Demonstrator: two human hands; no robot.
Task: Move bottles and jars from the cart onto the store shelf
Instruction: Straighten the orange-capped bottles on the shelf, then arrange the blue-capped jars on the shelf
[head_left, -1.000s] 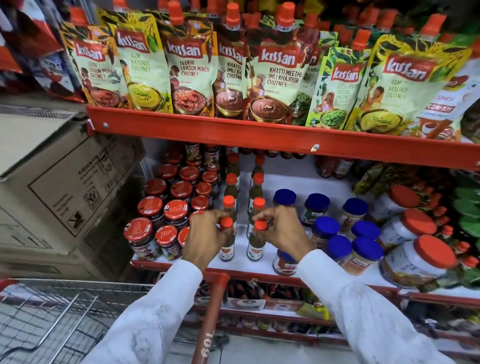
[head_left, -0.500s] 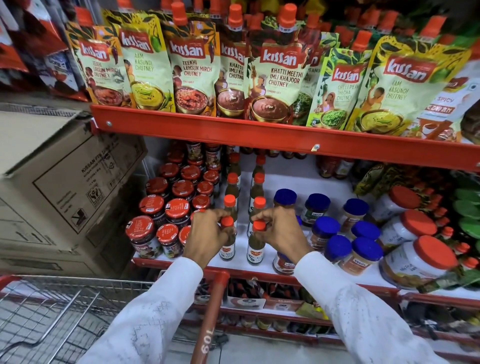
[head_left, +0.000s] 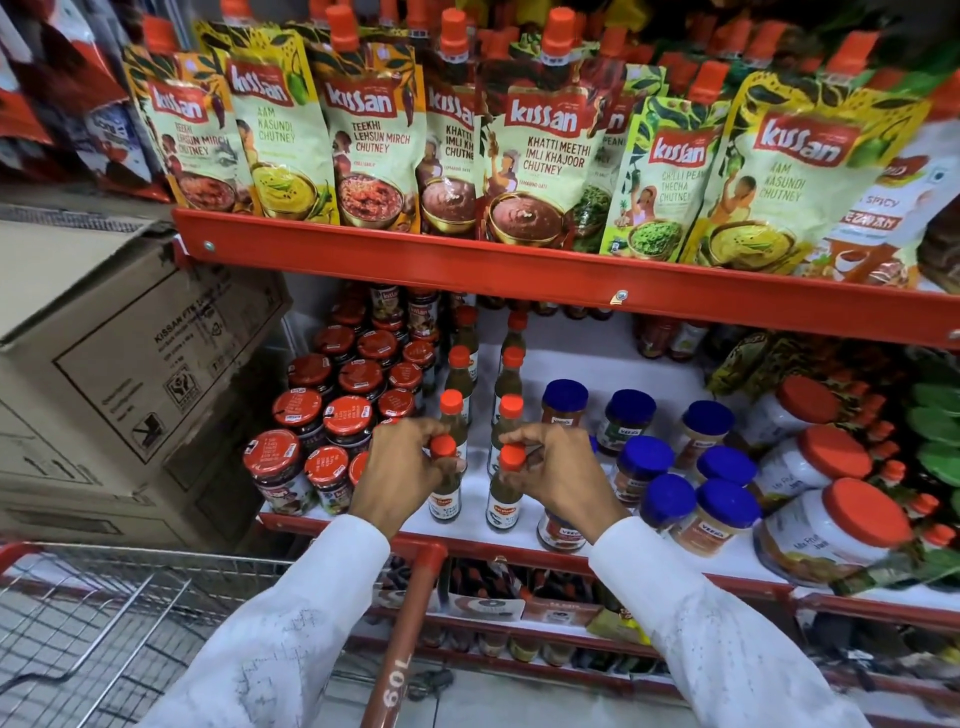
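Observation:
Two small green sauce bottles with orange caps stand at the front of the white middle shelf (head_left: 519, 535). My left hand (head_left: 400, 475) grips the neck of the left bottle (head_left: 444, 501). My right hand (head_left: 558, 475) grips the neck of the right bottle (head_left: 504, 506). Both bottles are upright, at the head of two rows of like bottles (head_left: 511, 364) running back. The wire cart (head_left: 93, 623) is at the lower left, its red handle (head_left: 410, 613) between my sleeves.
Red-lidded jars (head_left: 332, 410) crowd the shelf left of the bottles; blue-lidded jars (head_left: 670, 499) and big orange-lidded tubs (head_left: 841, 530) stand to the right. Chutney pouches (head_left: 535, 156) fill the upper red shelf (head_left: 519, 275). A cardboard box (head_left: 114, 364) sits left.
Both hands stay on the two front bottles; they and the bottles have barely shifted on the shelf. The view has drifted slightly.

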